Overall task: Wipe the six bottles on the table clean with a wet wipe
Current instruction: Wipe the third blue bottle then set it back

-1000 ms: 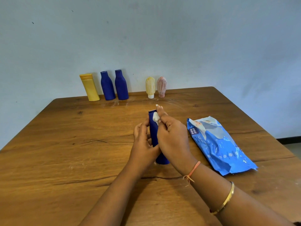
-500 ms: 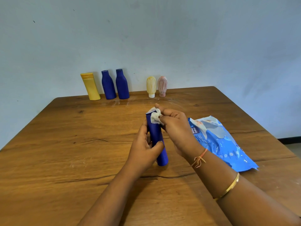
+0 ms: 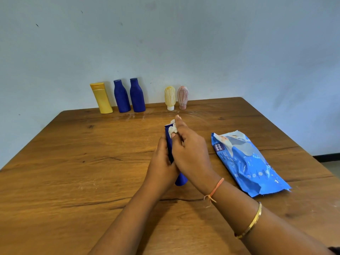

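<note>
A dark blue tube-shaped bottle (image 3: pixel 169 142) stands cap-down on the wooden table (image 3: pixel 92 162) in the middle. My left hand (image 3: pixel 161 162) grips its left side. My right hand (image 3: pixel 189 150) holds a crumpled white wet wipe (image 3: pixel 172 129) against the tube's upper end and covers most of the tube. Along the far edge stand a yellow bottle (image 3: pixel 102 98), two dark blue bottles (image 3: pixel 121 96) (image 3: pixel 137 95), a cream tube (image 3: pixel 170 98) and a pink tube (image 3: pixel 182 97).
A blue pack of wet wipes (image 3: pixel 246 162) lies flat on the table to the right of my hands. The table's back edge meets a pale wall. Bare wood lies to the left and in front of my arms.
My right hand swung back over the tube, from beside its top to covering its right side, still rubbing the wipe near the top. My left hand kept its hold.
</note>
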The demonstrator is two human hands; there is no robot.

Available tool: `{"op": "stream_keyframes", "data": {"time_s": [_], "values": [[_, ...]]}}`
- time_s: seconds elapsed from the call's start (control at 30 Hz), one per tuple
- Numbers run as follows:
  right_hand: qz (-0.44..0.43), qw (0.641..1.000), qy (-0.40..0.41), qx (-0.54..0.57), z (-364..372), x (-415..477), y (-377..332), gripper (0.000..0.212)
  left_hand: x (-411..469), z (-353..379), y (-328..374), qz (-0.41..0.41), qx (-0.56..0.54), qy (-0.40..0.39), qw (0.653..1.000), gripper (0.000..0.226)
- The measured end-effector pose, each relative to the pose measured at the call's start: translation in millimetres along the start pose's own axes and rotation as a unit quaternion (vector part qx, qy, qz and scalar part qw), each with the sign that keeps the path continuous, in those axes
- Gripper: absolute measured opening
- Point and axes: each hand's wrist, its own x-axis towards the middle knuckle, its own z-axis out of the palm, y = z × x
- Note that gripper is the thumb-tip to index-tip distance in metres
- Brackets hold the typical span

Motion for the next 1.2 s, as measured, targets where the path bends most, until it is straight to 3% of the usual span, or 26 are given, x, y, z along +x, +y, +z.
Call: {"op": "stream_keyframes", "data": {"time_s": [0.17, 0.33, 0.43, 0.57, 0.73, 0.8, 0.9, 1.0, 1.1, 1.2], "values": [[0.107, 0.974, -0.012, 0.198, -3.8, 16.5, 16.3, 0.018, -1.3, -6.2, -6.2, -0.074, -0.157, -0.048, 0.984, 0.05], [0.232, 0.872, -0.094, 0.421, -21.3, 23.9, 23.5, 0.021, -3.0, -11.9, -6.1, -0.111, -0.218, -0.052, 0.968, 0.048], [0.219, 0.905, -0.058, 0.36, -16.7, 23.2, 22.6, 0.022, -2.3, -6.6, -7.2, -0.113, -0.209, -0.056, 0.97, 0.039], [0.113, 0.984, 0.034, 0.133, -0.4, 12.4, 14.8, 0.02, 2.4, -3.4, -0.3, -0.068, -0.099, -0.048, 0.992, 0.032], [-0.082, 0.992, 0.054, -0.075, 4.0, -1.5, 6.9, 0.048, 3.6, -3.2, 6.6, -0.023, 0.047, -0.023, 0.998, 0.057], [-0.082, 0.994, 0.062, -0.046, 3.2, 1.7, 9.8, 0.045, 4.0, -6.0, 7.5, -0.032, 0.032, -0.026, 0.999, 0.059], [0.028, 0.993, 0.032, 0.113, 0.5, 9.3, 12.8, 0.024, 2.1, -12.3, 11.5, -0.061, -0.042, -0.067, 0.995, 0.045], [0.142, 0.94, -0.029, 0.31, -5.8, 19.0, 16.9, 0.021, -0.4, -19.0, 12.6, -0.099, -0.104, -0.109, 0.984, 0.042], [0.196, 0.897, -0.082, 0.387, -10.9, 21.6, 22.0, 0.025, -0.9, -21.2, 13.1, -0.098, -0.105, -0.161, 0.976, 0.074], [0.212, 0.897, -0.074, 0.381, -10.8, 19.4, 25.4, 0.028, -3.2, -16.4, 16.4, -0.107, -0.145, -0.184, 0.966, 0.085]]}}
